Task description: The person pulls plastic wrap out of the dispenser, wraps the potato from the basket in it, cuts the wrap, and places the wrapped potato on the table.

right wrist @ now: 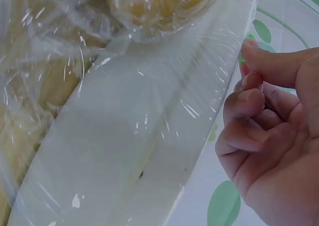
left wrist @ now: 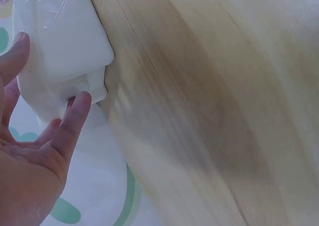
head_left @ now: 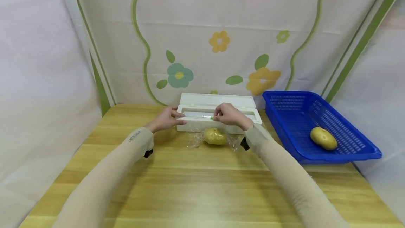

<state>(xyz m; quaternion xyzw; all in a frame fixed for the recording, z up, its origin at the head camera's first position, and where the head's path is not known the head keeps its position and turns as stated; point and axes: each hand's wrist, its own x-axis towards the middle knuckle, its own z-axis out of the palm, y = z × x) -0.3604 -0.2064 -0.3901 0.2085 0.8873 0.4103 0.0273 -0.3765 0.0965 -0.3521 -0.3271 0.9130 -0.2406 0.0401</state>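
White plastic box (head_left: pixel 196 126) at the back of the wooden table (head_left: pixel 190 185), lid (head_left: pixel 218 100) standing up behind it, and both hands are right there on it! Left hand (head_left: pixel 166 118) has the left end, thumb on the front and fingers parted around the corner, a light grip with a narrow spread. Over to the right hand (head_left: pixel 230 114): thumb and forefinger meet in a tight pinch on a small green piece (head_left: pixel 212 118) at the box's long edge, other fingers curled into the palm. Look at the clear film (right wrist: pixel 164 121), all creases and glints, lying over the box's side and around the near potato (head_left: pixel 215 136), which sits on the table just in front of the box, loose wrap spreading out to both sides. And off to the right, a blue basket (head_left: pixel 292 120), one more potato (head_left: pixel 323 138) resting inside, well apart from the hands
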